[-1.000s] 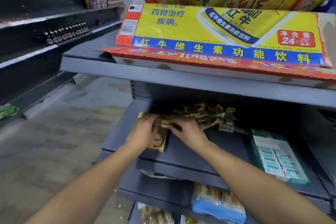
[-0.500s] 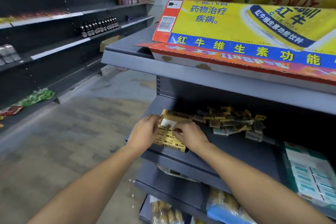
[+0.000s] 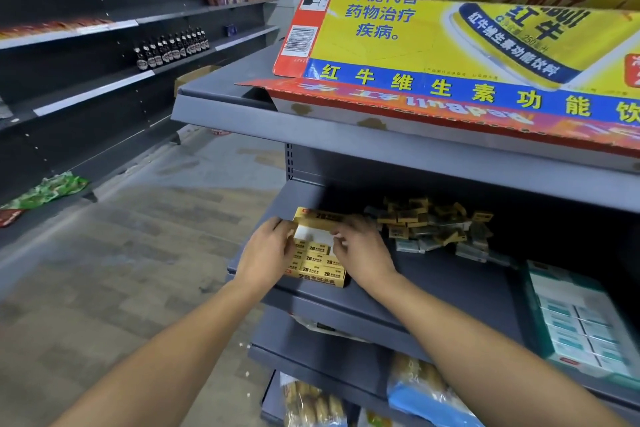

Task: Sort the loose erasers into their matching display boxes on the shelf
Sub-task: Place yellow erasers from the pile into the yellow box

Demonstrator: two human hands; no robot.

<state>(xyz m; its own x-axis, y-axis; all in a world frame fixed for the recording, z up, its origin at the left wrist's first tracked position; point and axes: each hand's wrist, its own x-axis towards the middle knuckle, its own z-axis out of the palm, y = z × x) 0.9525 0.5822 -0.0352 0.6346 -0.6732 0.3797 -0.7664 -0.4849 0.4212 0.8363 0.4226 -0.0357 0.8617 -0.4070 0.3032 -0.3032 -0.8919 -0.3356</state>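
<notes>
A yellow display box (image 3: 318,265) marked 2B sits at the left front of the grey shelf (image 3: 433,282). It holds rows of yellow erasers, with an empty white patch at its back. My left hand (image 3: 268,251) grips the box's left side. My right hand (image 3: 360,250) is over the box's right back corner with its fingers curled at the rim; whether it pinches an eraser is hidden. A pile of loose yellow and teal erasers (image 3: 433,224) lies deeper on the shelf, right of my hands. A teal display box (image 3: 581,319) with teal erasers stands at the shelf's right.
A yellow Red Bull carton (image 3: 450,55) lies on the shelf above and overhangs it. Bagged goods (image 3: 422,388) fill the lower shelves. The aisle floor (image 3: 138,236) opens to the left, with dark shelving and bottles (image 3: 173,47) beyond.
The view has swung left and closer. Both hands stay at the yellow box; the right hand has shifted up toward its back right corner.
</notes>
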